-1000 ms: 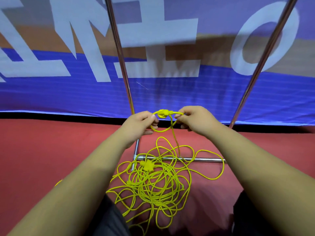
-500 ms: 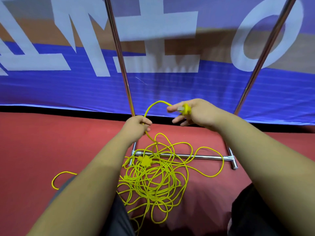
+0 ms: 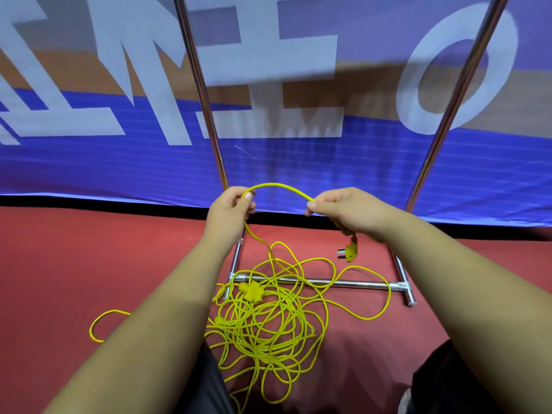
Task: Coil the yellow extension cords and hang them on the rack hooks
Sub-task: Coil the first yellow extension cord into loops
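Left hand [image 3: 230,212] has its fingers curled round the yellow extension cord [image 3: 270,184], thumb pressed on top. Right hand [image 3: 346,210] pinches the same cord between thumb and forefinger, the other fingers tucked under. A short arc bridges the two hands. The plug [image 3: 351,251] dangles just below the right hand. The rest sprawls in a loose tangle on the red floor [image 3: 89,264], draped over the rack's chrome base bar [image 3: 352,284].

Yellow cord tangle [image 3: 254,291] on red floor [image 3: 89,264]
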The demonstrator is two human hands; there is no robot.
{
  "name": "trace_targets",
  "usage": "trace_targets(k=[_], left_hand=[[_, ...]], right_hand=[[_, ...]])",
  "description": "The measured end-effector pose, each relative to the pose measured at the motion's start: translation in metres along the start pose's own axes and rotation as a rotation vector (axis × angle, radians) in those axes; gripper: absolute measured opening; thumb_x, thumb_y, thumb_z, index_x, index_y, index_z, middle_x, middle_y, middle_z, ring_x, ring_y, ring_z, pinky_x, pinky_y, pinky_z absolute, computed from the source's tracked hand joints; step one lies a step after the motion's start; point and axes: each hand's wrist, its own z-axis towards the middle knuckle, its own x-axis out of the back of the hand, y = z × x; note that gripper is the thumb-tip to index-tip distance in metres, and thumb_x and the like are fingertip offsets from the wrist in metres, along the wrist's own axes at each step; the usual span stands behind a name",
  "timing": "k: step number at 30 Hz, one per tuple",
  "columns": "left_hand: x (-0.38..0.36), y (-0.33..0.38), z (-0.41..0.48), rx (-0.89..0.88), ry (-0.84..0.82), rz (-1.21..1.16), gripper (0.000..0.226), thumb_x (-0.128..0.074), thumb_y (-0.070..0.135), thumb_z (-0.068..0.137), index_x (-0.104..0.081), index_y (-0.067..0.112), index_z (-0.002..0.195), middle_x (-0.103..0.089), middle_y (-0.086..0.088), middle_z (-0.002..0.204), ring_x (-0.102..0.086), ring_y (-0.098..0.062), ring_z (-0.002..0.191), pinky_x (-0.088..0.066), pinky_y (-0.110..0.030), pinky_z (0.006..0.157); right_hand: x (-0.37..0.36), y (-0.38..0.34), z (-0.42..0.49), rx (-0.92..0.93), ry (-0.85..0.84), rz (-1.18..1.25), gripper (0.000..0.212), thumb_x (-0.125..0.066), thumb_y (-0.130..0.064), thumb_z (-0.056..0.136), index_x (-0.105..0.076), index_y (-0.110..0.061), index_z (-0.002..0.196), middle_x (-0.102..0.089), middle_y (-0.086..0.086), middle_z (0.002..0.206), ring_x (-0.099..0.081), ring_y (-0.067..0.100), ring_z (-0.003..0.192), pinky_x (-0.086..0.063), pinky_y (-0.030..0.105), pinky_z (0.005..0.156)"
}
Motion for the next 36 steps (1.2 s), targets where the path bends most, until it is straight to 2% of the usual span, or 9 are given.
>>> trace_targets(k=[3, 5, 9, 15, 19, 24, 28, 32, 36], left_hand=[[0.003, 0.037, 0.005, 0.01, -0.122, 0.268, 0.03, -0.056, 0.052, 0.1, -0.058, 0.024, 0.092, -0.061, -0.003, 0.07, -0.065, -0.022, 0.06, -0.06, -0.042, 0.064], [0.009, 0.065, 0.011, -0.042, -0.161, 0.232, 0.034, -0.058, 0.058, 0.097, -0.057, 0.025, 0.087, -0.051, -0.003, 0.065, -0.05, -0.023, 0.052, -0.047, -0.034, 0.054], [0.021, 0.055, -0.001, -0.098, -0.113, 0.042, 0.021, -0.061, 0.045, 0.099, -0.064, 0.026, 0.092, -0.045, 0.006, 0.064, -0.042, -0.02, 0.058, -0.039, -0.035, 0.056], [0.049, -0.007, -0.002, -0.021, -0.301, 0.39, 0.014, -0.077, 0.031, 0.09, -0.068, 0.032, 0.101, -0.062, 0.014, 0.065, -0.058, -0.007, 0.063, -0.055, -0.04, 0.072], [0.046, -0.018, 0.008, -0.019, -0.322, 0.45, 0.013, -0.075, 0.022, 0.093, -0.067, 0.029, 0.1, -0.069, 0.008, 0.075, -0.059, 0.0, 0.062, -0.045, -0.025, 0.064], [0.034, -0.038, 0.02, 0.032, -0.312, 0.585, 0.01, -0.076, 0.022, 0.092, -0.068, 0.025, 0.098, -0.071, 0.005, 0.087, -0.062, -0.006, 0.074, -0.042, -0.024, 0.067], [0.052, -0.062, 0.028, 0.14, -0.306, 0.773, 0.013, -0.075, 0.03, 0.093, -0.066, 0.02, 0.096, -0.069, -0.002, 0.091, -0.066, -0.027, 0.093, -0.045, -0.032, 0.074], [0.071, -0.058, 0.038, 0.234, -0.235, 0.661, 0.029, -0.071, 0.038, 0.097, -0.06, 0.014, 0.085, -0.072, -0.01, 0.075, -0.074, -0.035, 0.084, -0.054, -0.039, 0.075], [0.052, -0.018, 0.026, 0.129, -0.241, 0.624, 0.046, -0.066, 0.053, 0.097, -0.052, 0.009, 0.097, -0.063, -0.006, 0.075, -0.065, -0.024, 0.061, -0.052, -0.036, 0.059]], right_hand=[[0.006, -0.002, -0.005, 0.011, 0.102, 0.17, 0.023, -0.062, -0.036, 0.104, -0.079, -0.021, 0.099, -0.044, 0.001, 0.062, -0.034, 0.022, 0.057, -0.028, 0.028, 0.051], [0.011, -0.007, -0.006, -0.009, 0.116, 0.243, 0.023, -0.063, -0.032, 0.105, -0.079, -0.016, 0.097, -0.061, -0.002, 0.074, -0.044, 0.018, 0.059, -0.036, 0.028, 0.051], [-0.002, -0.026, -0.003, 0.009, -0.009, 0.233, 0.032, -0.061, -0.042, 0.104, -0.081, -0.018, 0.095, -0.05, -0.006, 0.07, -0.034, 0.013, 0.054, -0.028, 0.027, 0.049], [-0.016, -0.045, 0.006, 0.143, 0.148, 0.292, 0.028, -0.053, -0.042, 0.107, -0.081, -0.034, 0.108, -0.036, -0.007, 0.067, -0.026, 0.016, 0.059, -0.024, 0.028, 0.051], [-0.002, -0.041, 0.012, 0.177, 0.323, 0.698, 0.028, -0.052, -0.038, 0.11, -0.077, -0.026, 0.112, -0.029, -0.008, 0.065, -0.018, 0.011, 0.054, -0.02, 0.023, 0.044], [0.021, -0.036, 0.017, 0.161, 0.495, 1.079, 0.03, -0.05, -0.043, 0.111, -0.07, -0.026, 0.124, -0.025, -0.007, 0.063, -0.013, 0.009, 0.052, -0.015, 0.022, 0.042], [0.06, -0.025, 0.014, 0.206, 0.675, 1.341, 0.03, -0.052, -0.044, 0.11, -0.068, -0.03, 0.13, -0.036, -0.008, 0.062, -0.014, 0.009, 0.052, -0.016, 0.023, 0.045], [0.087, -0.004, 0.009, 0.128, 0.833, 1.201, 0.031, -0.055, -0.046, 0.107, -0.069, -0.035, 0.133, -0.049, -0.01, 0.064, -0.016, 0.011, 0.052, -0.017, 0.025, 0.046], [0.07, -0.001, 0.019, 0.05, 0.77, 0.951, 0.028, -0.054, -0.047, 0.107, -0.066, -0.037, 0.131, -0.055, -0.009, 0.068, -0.02, 0.011, 0.049, -0.018, 0.025, 0.045]])
